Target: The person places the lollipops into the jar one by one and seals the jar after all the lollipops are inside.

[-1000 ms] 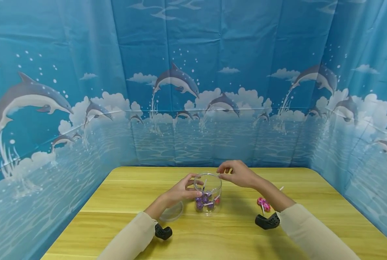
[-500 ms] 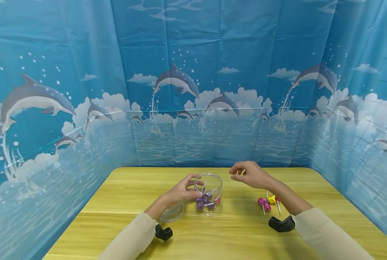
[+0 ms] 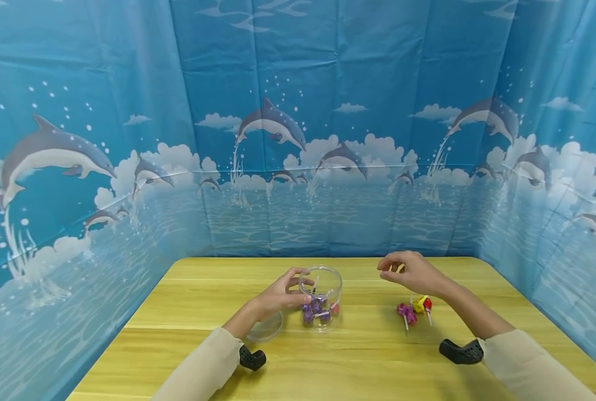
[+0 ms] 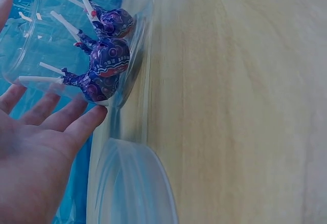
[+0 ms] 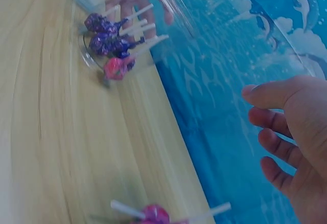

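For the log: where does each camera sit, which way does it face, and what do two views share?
Head: on the person's head, facing forward and down over the table to the dolphin curtain; left hand, right hand and sleeves show.
Left wrist: on that wrist, facing the clear jar and lid; only the left hand shows.
Right wrist: on that wrist, facing across the table toward the jar and curtain; the right hand shows, plus left fingers.
Shared: both wrist views show purple lollipops in the jar.

In the left wrist view, edges crop the jar (image 4: 61,47) above the left fingers (image 4: 88,126) and the lid (image 4: 134,183) below them; the right wrist view crops the pink lollipop (image 5: 155,214) below the right fingers (image 5: 277,146).
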{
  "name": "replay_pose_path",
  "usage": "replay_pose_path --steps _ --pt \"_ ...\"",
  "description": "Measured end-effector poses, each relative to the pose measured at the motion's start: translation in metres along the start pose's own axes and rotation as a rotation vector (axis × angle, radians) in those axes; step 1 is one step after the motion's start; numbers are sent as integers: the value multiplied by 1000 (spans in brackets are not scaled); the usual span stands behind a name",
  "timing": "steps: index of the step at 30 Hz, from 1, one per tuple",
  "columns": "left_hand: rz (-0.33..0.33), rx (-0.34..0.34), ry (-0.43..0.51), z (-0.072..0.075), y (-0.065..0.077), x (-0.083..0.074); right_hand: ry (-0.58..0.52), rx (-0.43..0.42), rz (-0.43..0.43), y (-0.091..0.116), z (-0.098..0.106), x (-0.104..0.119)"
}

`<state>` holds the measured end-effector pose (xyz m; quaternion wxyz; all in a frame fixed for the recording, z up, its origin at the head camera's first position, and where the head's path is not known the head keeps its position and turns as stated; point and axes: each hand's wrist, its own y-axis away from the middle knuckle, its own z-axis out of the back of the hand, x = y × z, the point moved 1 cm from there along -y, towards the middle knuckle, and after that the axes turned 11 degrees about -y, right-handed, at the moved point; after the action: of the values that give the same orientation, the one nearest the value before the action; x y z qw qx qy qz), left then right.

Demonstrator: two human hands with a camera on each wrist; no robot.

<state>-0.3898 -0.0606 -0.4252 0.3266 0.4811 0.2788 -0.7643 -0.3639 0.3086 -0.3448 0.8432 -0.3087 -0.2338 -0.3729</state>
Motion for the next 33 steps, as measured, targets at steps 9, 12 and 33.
replay_pose_path --steps 9,12,33 --pt "-9 11 14 1 -2 2 41 -33 -77 24 17 -14" --pt "-15 10 27 2 -2 2 45 -48 -92 32 22 -18" --pt "-4 2 22 0 0 -1 34 -58 -215 94 19 -64"
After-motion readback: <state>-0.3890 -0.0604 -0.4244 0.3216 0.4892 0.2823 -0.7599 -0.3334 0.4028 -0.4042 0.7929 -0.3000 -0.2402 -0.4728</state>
